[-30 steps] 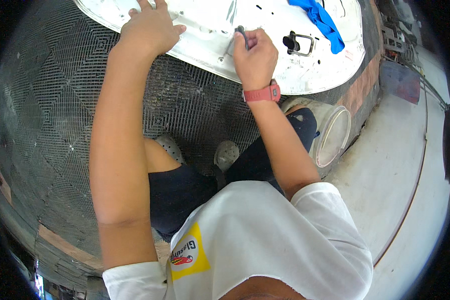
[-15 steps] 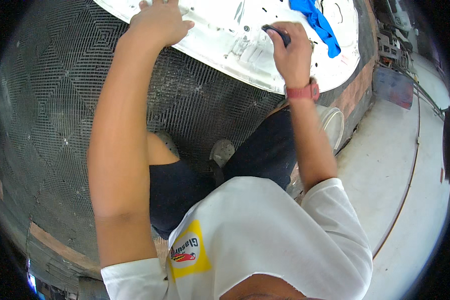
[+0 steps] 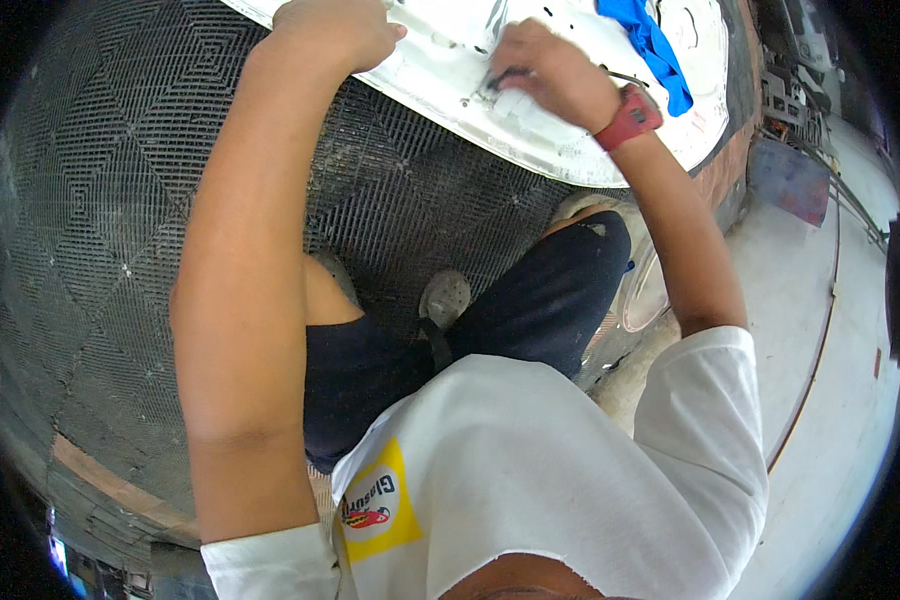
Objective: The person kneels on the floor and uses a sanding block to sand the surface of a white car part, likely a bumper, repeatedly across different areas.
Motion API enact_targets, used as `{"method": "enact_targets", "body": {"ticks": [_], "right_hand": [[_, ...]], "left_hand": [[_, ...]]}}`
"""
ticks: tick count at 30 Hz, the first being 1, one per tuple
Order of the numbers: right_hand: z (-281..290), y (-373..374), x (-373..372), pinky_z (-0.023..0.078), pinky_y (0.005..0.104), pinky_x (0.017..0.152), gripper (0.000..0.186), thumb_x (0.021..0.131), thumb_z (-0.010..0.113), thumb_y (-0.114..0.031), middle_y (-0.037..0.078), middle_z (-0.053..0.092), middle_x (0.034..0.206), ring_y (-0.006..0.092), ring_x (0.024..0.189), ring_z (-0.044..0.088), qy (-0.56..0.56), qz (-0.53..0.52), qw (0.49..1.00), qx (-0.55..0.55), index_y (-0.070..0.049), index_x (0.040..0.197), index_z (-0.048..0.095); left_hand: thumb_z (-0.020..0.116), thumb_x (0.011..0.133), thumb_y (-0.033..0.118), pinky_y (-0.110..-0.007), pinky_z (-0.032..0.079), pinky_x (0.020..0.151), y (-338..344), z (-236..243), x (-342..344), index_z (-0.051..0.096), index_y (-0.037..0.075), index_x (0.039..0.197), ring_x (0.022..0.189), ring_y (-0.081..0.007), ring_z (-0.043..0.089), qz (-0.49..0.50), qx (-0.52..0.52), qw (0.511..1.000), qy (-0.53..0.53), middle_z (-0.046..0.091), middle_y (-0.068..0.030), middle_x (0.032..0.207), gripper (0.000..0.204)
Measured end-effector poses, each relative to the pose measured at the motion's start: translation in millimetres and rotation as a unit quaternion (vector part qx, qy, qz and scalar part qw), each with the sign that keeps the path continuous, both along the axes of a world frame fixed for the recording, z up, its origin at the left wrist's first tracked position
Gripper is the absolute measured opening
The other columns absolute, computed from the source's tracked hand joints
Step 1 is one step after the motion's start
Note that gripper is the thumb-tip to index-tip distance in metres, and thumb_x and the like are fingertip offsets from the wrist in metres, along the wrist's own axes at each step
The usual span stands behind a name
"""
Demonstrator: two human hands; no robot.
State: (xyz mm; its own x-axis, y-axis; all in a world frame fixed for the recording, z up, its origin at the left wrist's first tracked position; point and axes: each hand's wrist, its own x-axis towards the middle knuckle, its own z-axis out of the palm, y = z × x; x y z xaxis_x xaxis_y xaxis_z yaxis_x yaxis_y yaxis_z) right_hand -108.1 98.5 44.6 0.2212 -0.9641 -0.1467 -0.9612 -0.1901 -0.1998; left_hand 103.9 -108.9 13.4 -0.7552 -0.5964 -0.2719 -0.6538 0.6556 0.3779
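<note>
A large white painted panel [image 3: 440, 75], curved at its edge and marked with small holes and grey smudges, lies at the top of the view. My left hand [image 3: 340, 30] rests at its left edge, thumb stretched out; the other fingers are mostly cut off by the frame. Over the panel's middle, my right hand [image 3: 550, 70] is closed around a small dark pad [image 3: 510, 77], pressed to the surface and partly hidden by the fingers. A red watch [image 3: 630, 118] circles the right wrist. To its right, a blue cloth [image 3: 650, 50] lies on the panel.
Black ribbed matting [image 3: 120, 200] covers the floor. A whitish bucket [image 3: 646, 295] stands beside my right knee. Along the right runs a long white surface [image 3: 800, 330], with a grey, reddish-stained board [image 3: 788, 180] at its far end. My bent legs [image 3: 530, 290] are below the panel.
My right hand has swept left across the panel with the dark pad, and its wrist has turned. My left hand has shifted slightly up and right. My right knee has moved outward.
</note>
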Motion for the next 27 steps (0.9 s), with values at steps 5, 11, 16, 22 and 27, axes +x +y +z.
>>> {"method": "enact_targets", "body": {"ticks": [5,11,16,22,27], "right_hand": [[16,-14,-7,0.062,0.0437,0.096,0.018,0.089,0.079,-0.012,0.008,0.069,0.124,0.0313,0.121,0.067,0.040,0.050,0.998,0.020,-0.010,0.107,0.076],[4,-14,7,0.059,0.0417,0.101,0.018,0.088,0.072,-0.007,0.009,0.066,0.117,0.0297,0.119,0.065,0.068,0.149,0.987,-0.008,-0.006,0.106,0.074],[-12,6,9,0.056,0.0425,0.102,0.018,0.089,0.071,-0.007,0.008,0.066,0.117,0.0278,0.119,0.065,0.071,0.134,0.988,-0.038,-0.008,0.107,0.075],[14,-14,-18,0.053,0.0424,0.098,0.019,0.092,0.065,-0.013,0.009,0.068,0.116,0.0276,0.118,0.066,0.096,0.145,0.984,-0.047,-0.011,0.108,0.075],[-24,7,13,0.054,0.0406,0.101,0.018,0.091,0.070,-0.011,0.007,0.069,0.115,0.0279,0.113,0.066,0.090,0.136,0.984,-0.074,-0.012,0.107,0.077]], "left_hand": [[0.063,0.101,0.040,-0.062,0.043,0.123,13,5,2,0.023,-0.007,0.171,0.153,-0.0633,0.040,0.025,-0.018,1.000,0.003,0.016,-0.0460,0.174,0.094],[0.065,0.101,0.043,-0.061,0.043,0.123,-3,6,0,0.021,-0.009,0.171,0.153,-0.0625,0.040,0.001,0.009,1.000,-0.018,0.016,-0.0467,0.173,0.097],[0.065,0.101,0.046,-0.062,0.041,0.125,3,18,4,0.020,-0.009,0.171,0.156,-0.0628,0.035,-0.023,0.025,0.999,-0.019,0.014,-0.0467,0.174,0.100],[0.070,0.099,0.046,-0.062,0.037,0.128,3,9,3,0.020,-0.007,0.173,0.159,-0.0632,0.029,-0.031,0.003,0.999,-0.028,0.011,-0.0429,0.176,0.104],[0.064,0.105,0.058,-0.065,0.046,0.121,-9,-34,3,0.012,0.003,0.177,0.156,-0.0633,0.034,-0.048,-0.113,0.992,-0.038,0.009,-0.0419,0.177,0.105]]}}
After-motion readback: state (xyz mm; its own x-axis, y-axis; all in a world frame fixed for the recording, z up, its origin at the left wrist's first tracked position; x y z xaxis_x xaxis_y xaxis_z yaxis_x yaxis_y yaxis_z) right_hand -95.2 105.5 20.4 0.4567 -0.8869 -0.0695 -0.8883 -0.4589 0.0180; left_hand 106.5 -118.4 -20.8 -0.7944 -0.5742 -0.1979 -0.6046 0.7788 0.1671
